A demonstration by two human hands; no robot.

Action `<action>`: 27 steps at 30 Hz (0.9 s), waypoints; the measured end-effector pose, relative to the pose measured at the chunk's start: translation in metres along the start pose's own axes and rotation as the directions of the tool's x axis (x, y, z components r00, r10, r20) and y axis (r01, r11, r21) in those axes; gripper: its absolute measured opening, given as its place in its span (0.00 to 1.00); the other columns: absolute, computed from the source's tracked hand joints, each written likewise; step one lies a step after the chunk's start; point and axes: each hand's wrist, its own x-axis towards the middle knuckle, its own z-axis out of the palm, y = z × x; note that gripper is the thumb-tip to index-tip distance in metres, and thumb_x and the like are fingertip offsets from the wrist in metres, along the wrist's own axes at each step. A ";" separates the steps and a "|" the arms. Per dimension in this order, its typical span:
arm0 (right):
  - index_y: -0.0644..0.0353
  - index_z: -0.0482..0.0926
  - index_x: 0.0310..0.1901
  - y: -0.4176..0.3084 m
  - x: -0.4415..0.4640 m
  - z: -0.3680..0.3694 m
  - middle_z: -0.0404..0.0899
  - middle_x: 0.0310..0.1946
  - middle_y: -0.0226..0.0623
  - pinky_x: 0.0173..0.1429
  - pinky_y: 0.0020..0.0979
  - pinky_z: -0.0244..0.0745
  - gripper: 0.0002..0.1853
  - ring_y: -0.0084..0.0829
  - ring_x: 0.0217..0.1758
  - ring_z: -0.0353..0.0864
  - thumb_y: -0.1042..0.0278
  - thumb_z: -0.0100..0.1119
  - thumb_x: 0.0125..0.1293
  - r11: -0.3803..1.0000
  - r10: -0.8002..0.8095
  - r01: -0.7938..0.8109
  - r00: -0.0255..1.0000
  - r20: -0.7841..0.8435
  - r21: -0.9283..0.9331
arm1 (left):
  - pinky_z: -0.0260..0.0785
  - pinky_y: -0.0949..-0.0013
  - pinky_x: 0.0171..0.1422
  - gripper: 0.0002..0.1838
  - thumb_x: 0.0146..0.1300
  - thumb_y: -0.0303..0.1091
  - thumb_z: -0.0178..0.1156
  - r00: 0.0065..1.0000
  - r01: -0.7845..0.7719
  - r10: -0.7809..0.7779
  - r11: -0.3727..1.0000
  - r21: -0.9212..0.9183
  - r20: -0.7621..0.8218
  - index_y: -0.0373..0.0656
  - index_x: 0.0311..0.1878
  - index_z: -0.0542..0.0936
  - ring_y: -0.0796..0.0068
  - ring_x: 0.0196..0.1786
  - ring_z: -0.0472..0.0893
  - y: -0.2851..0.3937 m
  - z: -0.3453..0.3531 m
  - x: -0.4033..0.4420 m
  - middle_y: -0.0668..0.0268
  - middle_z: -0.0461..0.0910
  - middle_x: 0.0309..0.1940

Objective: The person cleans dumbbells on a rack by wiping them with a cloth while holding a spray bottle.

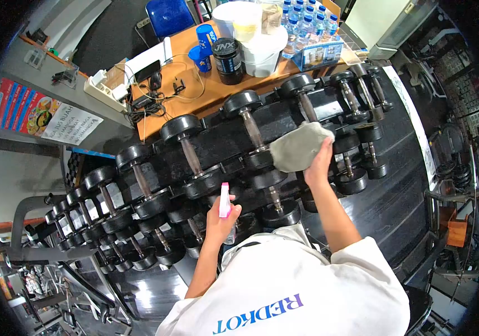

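My left hand is wrapped round a spray bottle with a pink and white trigger head; most of its clear body is hidden behind my fingers and shirt. A grey-green cloth hangs spread from my right hand, gripped at its right edge. Behind the cloth, a black dumbbell on the upper tier is partly covered. The dumbbell just left of the cloth shows its worn metal handle. Whether the cloth touches either one, I cannot tell. Another dumbbell lies beyond my left hand.
Two tiers of black dumbbells run along the rack. Behind it, a wooden table bears a black tub, white buckets, blue cups, water bottles and tangled cables. Gym machines stand at the right.
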 end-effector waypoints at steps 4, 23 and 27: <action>0.63 0.70 0.65 0.013 -0.001 -0.005 0.75 0.62 0.46 0.71 0.42 0.68 0.29 0.40 0.65 0.74 0.45 0.53 0.76 0.762 -0.155 0.341 0.921 0.356 -0.550 | 0.74 0.69 0.43 0.21 0.64 0.41 0.69 0.999 -0.003 -0.001 0.992 0.129 0.033 0.41 0.55 0.79 0.77 0.33 0.80 0.004 0.003 0.002 0.67 0.81 0.29; 0.54 0.87 0.43 0.056 -0.005 0.119 0.89 0.35 0.35 0.49 0.44 0.76 0.12 0.39 0.46 0.87 0.59 0.60 0.64 -0.289 0.508 0.915 0.395 0.765 -0.281 | 0.75 0.68 0.43 0.21 0.65 0.41 0.70 0.996 -0.069 0.057 0.982 0.177 0.075 0.39 0.55 0.79 0.73 0.31 0.81 0.008 0.008 -0.017 0.63 0.81 0.28; 0.64 0.80 0.50 0.034 0.008 0.112 0.87 0.32 0.38 0.48 0.40 0.78 0.17 0.41 0.44 0.87 0.57 0.54 0.73 0.104 0.343 0.753 0.586 0.734 -0.650 | 0.76 0.65 0.46 0.21 0.64 0.40 0.70 0.997 -0.046 0.036 0.985 0.164 0.064 0.38 0.55 0.79 0.66 0.36 0.85 0.006 0.007 -0.015 0.60 0.85 0.32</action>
